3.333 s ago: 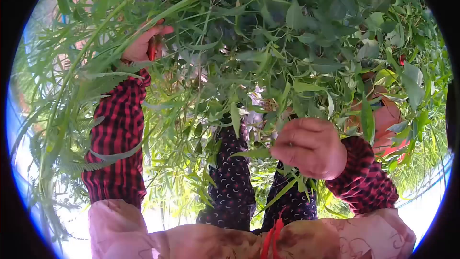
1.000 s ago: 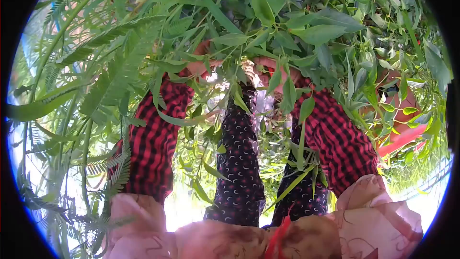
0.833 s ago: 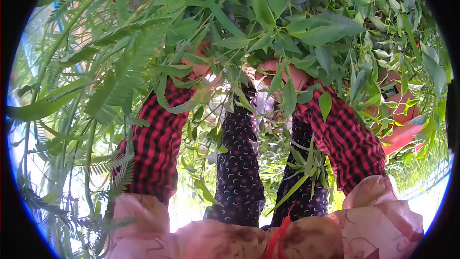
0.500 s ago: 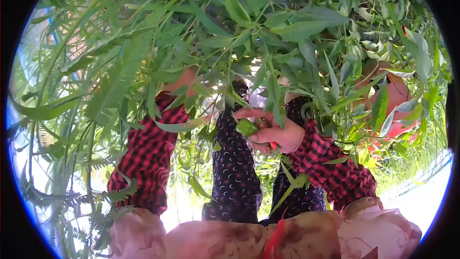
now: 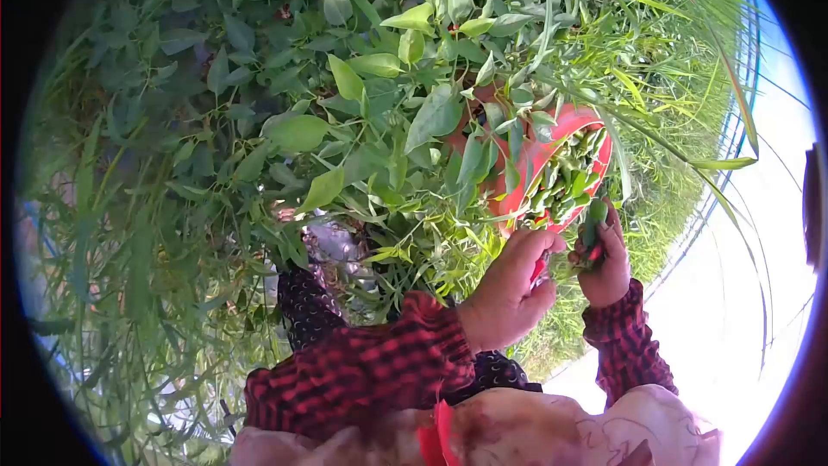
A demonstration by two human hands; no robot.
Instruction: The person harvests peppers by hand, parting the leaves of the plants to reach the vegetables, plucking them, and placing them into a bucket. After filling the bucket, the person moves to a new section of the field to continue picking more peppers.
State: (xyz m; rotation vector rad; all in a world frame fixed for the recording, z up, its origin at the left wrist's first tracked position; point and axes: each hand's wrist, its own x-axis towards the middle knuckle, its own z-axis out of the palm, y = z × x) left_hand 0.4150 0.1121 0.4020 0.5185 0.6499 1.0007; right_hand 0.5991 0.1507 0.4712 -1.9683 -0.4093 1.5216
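My left hand [image 5: 507, 295] reaches across from the left, fingers closed round a small red thing [image 5: 540, 269] beside the lower rim of a red container [image 5: 542, 152]. Green pods, probably peppers [image 5: 565, 179], fill the container's open mouth. Just right of it, my right hand [image 5: 605, 266] is raised with its fingers wrapped round a green pepper [image 5: 595, 217]; something red shows below the pepper in that hand, too small to name. The two hands are close together but apart.
Dense leafy plants [image 5: 345, 121] spread across the top and left. Tall grass [image 5: 673, 78] stands at the right, beside a bright pale strip [image 5: 716, 293]. Dark patterned trouser legs [image 5: 306, 306] show under my left sleeve.
The view has swung toward the red container, which now shows more fully. My left hand has come out of the foliage to it, and my right hand has moved beside it, still holding green.
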